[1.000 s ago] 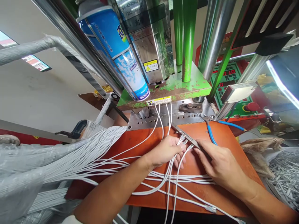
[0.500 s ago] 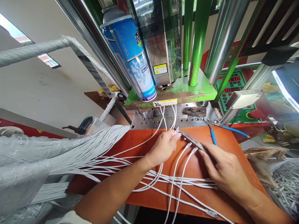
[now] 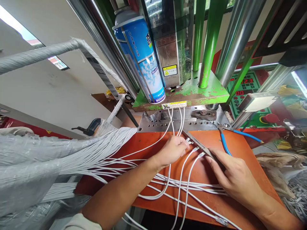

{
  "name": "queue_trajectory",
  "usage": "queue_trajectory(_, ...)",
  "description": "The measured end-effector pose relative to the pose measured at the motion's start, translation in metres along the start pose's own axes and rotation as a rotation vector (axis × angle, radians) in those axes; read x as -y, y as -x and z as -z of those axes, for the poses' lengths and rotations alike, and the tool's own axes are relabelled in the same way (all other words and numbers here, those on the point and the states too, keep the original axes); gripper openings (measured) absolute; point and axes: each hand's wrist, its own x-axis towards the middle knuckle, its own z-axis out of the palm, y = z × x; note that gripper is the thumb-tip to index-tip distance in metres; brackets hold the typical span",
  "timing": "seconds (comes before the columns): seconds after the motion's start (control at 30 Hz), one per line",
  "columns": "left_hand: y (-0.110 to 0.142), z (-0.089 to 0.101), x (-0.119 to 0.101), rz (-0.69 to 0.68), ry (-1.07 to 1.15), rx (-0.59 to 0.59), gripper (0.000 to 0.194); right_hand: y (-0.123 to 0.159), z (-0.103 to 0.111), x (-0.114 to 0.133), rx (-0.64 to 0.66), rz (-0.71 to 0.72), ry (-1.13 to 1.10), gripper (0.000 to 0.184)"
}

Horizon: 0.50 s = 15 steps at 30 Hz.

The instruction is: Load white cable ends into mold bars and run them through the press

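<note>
My left hand (image 3: 173,150) is closed around a white cable (image 3: 169,172), with its metal connector tip showing past my fingertips. My right hand (image 3: 233,177) grips the end of a narrow steel strip (image 3: 199,145) lying slantwise on the orange work board (image 3: 203,169). Two more white cables end in metal connector tips (image 3: 196,149) right beside that strip. Blue-handled pliers (image 3: 224,143) lie just above my right hand, untouched.
Behind the board stand a steel mould plate, a green press bed (image 3: 192,95), steel columns and a blue spray can (image 3: 140,60). A plastic-wrapped bundle of white cables (image 3: 48,156) spreads left. A control panel (image 3: 244,84) sits to the right.
My left hand has shifted toward the steel strip, and two cable ends now lie apart from it beside the strip. The whole view has drifted slightly.
</note>
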Motion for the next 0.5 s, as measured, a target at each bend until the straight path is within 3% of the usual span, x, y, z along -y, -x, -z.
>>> queue_trajectory(0.13,0.0029,-0.0053,0.0010,0.004,0.035,0.123,0.038,-0.0015,0.0017,0.0024,0.022,0.059,-0.022,0.019)
queue_trajectory(0.23,0.0041,-0.0092,0.0032,-0.005,0.005,0.067,0.043,-0.0002,0.0007,0.0018,0.004,0.059,-0.013,0.020)
queue_trajectory(0.37,0.0029,-0.0103,0.0066,0.013,0.002,0.024,0.034,0.0022,-0.0022,-0.0014,-0.092,-0.031,0.040,0.019)
queue_trajectory(0.5,0.0011,-0.0089,0.0079,0.023,0.017,-0.009,0.030,0.0018,-0.0016,-0.0017,-0.087,-0.027,0.019,0.018)
